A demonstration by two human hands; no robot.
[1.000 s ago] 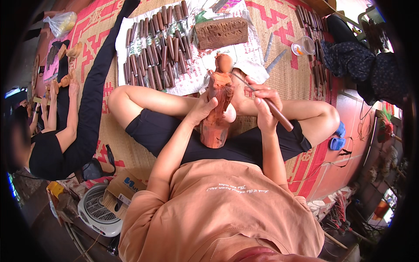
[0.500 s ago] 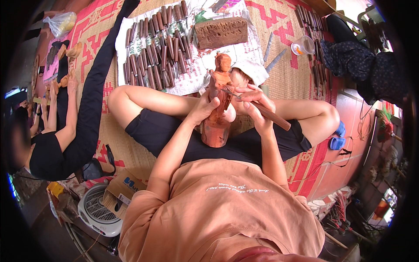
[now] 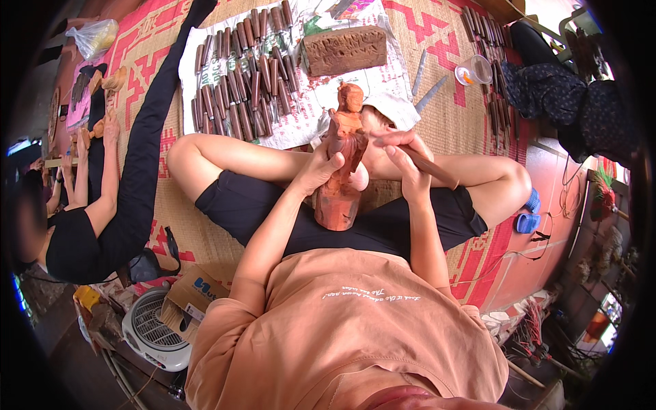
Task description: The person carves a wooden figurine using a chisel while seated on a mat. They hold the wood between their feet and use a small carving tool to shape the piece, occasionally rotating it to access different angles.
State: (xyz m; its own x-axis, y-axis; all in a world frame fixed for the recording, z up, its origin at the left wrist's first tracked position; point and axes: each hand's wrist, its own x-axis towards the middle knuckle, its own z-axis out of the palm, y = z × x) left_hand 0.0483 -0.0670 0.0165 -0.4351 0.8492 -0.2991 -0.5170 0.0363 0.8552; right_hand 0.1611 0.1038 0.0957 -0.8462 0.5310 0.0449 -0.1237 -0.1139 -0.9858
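A reddish-brown carved wooden figurine (image 3: 339,201) stands tilted between my folded legs, its head pointing away from me and its round base near my lap. My left hand (image 3: 318,169) is wrapped round its left side, with the thumb across the front. My right hand (image 3: 411,160) grips a wood-carving chisel (image 3: 439,173) by its brown handle, just right of the figurine. The handle's butt points toward my right knee. The chisel's blade cannot be made out clearly, so I cannot tell whether it touches the wood.
Several wooden-handled carving tools (image 3: 240,85) lie in rows on a white sack, beside a brown wooden block (image 3: 345,51). More tools (image 3: 497,102) and a clear plastic cup (image 3: 473,70) are at the right. Another person (image 3: 75,239) works at the left, near a fan (image 3: 154,328).
My right hand and the chisel have shifted slightly right, and the handle's butt has swung a little farther from me. The blade, visible against the figurine before, no longer shows clearly.
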